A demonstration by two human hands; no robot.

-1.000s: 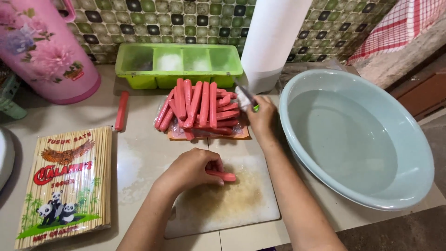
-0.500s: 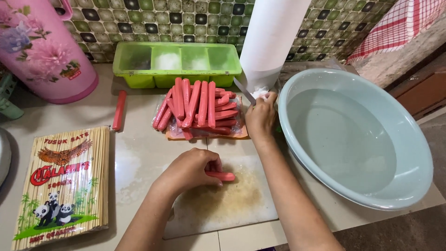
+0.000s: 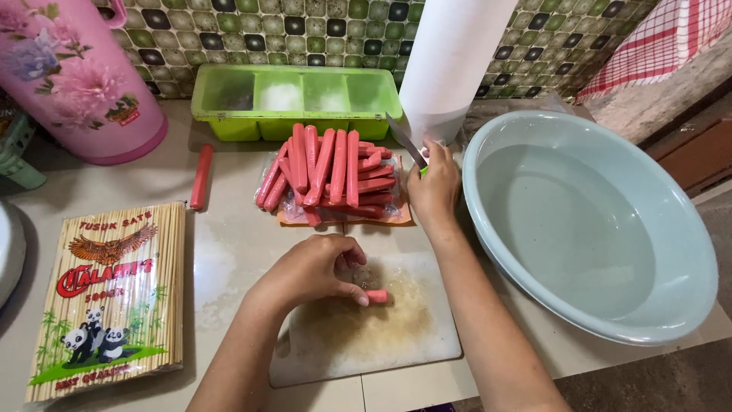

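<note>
nearby, yellow skewer pack (image 3: 114, 294) lies left of hands (image 3: 313, 268).

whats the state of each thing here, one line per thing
left hand: pressing a short red sausage piece onto the white cutting board
right hand: gripping a knife, blade raised
pile of long red sausages: whole, stacked on opened wrapper
single red sausage: lying apart on counter
pale blue round basin: holds no sausages
green compartment tray: open, white contents
packet of bamboo skewers: lying flat
</note>
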